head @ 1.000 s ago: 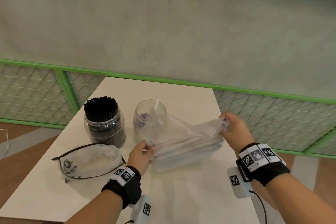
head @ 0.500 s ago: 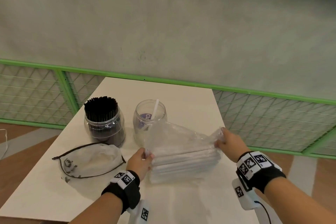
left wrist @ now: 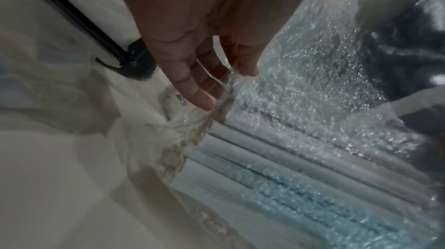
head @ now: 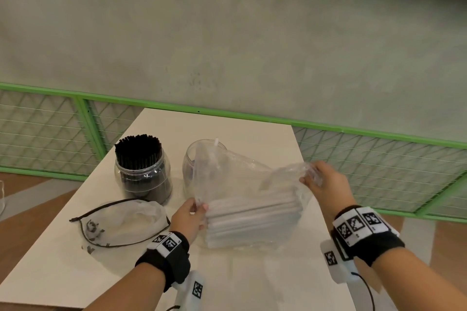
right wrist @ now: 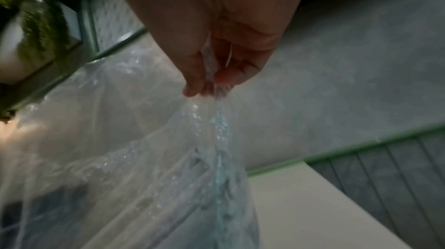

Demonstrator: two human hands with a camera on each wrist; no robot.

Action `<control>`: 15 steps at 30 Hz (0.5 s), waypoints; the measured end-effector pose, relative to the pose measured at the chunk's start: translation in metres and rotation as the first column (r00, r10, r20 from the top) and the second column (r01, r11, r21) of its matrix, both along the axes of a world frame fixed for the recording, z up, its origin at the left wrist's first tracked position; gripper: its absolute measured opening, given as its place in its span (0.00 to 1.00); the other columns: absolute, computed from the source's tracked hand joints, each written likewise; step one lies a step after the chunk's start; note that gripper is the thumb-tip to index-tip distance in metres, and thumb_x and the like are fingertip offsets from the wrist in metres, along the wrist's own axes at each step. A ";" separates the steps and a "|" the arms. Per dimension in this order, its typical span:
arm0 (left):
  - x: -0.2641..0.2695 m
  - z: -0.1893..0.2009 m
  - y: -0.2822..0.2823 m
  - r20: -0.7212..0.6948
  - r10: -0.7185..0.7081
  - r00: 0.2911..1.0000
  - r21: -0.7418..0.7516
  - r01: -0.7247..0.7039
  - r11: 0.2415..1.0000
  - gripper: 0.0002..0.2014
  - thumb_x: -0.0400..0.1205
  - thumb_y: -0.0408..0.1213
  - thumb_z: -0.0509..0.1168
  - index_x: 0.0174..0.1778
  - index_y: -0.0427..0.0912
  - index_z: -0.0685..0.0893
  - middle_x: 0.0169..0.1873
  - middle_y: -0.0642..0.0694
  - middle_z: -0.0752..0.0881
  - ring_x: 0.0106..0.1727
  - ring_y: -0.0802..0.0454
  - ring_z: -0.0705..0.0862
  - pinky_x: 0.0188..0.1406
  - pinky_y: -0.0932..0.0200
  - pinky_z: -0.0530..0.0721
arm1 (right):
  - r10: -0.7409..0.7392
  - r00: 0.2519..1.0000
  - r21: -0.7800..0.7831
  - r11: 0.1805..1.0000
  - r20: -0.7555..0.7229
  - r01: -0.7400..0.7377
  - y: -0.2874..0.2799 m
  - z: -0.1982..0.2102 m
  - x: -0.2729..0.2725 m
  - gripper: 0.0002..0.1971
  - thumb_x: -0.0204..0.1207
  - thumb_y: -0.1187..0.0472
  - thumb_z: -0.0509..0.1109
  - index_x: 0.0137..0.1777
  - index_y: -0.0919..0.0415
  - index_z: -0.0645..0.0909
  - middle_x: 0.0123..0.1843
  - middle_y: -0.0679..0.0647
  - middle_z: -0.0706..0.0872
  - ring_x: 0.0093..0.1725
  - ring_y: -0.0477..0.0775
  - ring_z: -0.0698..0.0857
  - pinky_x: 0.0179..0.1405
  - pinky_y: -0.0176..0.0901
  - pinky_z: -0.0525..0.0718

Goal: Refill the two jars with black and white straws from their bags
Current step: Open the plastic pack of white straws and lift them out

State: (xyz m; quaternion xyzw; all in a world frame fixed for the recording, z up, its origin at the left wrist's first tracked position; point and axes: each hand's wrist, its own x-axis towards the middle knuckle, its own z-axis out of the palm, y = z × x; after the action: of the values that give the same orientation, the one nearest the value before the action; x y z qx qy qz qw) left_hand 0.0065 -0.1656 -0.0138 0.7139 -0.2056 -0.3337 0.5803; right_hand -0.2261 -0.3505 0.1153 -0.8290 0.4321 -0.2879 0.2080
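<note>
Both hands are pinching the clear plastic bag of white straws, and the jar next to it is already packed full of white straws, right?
Not quite. Left hand and right hand do pinch the clear plastic bag of white straws, but the clear jar behind it is nearly empty: the head view shows a single white straw in it. The full one is the jar of black straws.

On the table [head: 252, 280], the jar of straws [head: 143, 168] is set at the rear left, with the second jar [head: 192, 169] just to its right. The empty bag [head: 118, 222] is laid in front of the first jar. The bag of straws [head: 252, 212] is placed in front of the second jar, between the left hand [head: 188, 219] and the right hand [head: 326, 185].
</note>
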 end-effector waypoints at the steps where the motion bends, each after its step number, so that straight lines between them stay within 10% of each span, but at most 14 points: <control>1: 0.000 0.003 0.000 0.005 -0.003 1.000 -0.018 0.004 1.000 0.04 0.83 0.39 0.64 0.44 0.44 0.80 0.46 0.40 0.84 0.45 0.47 0.83 0.40 0.55 0.86 | 0.005 0.998 -0.016 1.000 0.069 -0.004 -0.001 0.007 0.002 0.08 0.74 0.63 0.75 0.48 0.61 0.80 0.43 0.49 0.83 0.43 0.49 0.80 0.46 0.39 0.74; 10: 0.000 0.013 -0.002 -0.024 -0.002 1.000 -0.064 0.000 0.998 0.08 0.82 0.37 0.64 0.43 0.35 0.79 0.42 0.42 0.82 0.46 0.46 0.83 0.39 0.58 0.84 | 0.047 0.988 -0.049 0.998 0.144 -0.041 -0.007 0.011 0.010 0.11 0.78 0.68 0.70 0.38 0.52 0.76 0.34 0.43 0.82 0.35 0.40 0.84 0.38 0.44 0.83; 15: 0.000 0.018 0.000 0.077 -0.033 0.996 0.013 0.032 0.999 0.08 0.82 0.39 0.65 0.40 0.40 0.77 0.44 0.45 0.84 0.45 0.48 0.81 0.37 0.57 0.79 | 0.006 0.979 0.030 0.999 0.206 -0.013 -0.008 0.008 0.011 0.03 0.81 0.64 0.66 0.47 0.55 0.77 0.41 0.50 0.84 0.41 0.57 0.85 0.46 0.56 0.87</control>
State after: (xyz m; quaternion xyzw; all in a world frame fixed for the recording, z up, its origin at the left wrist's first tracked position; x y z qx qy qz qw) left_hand 0.0068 -0.1652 0.0038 0.7263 -0.2373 -0.3164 0.5622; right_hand -0.2149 -0.3586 0.1231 -0.7935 0.4087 -0.3644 0.2656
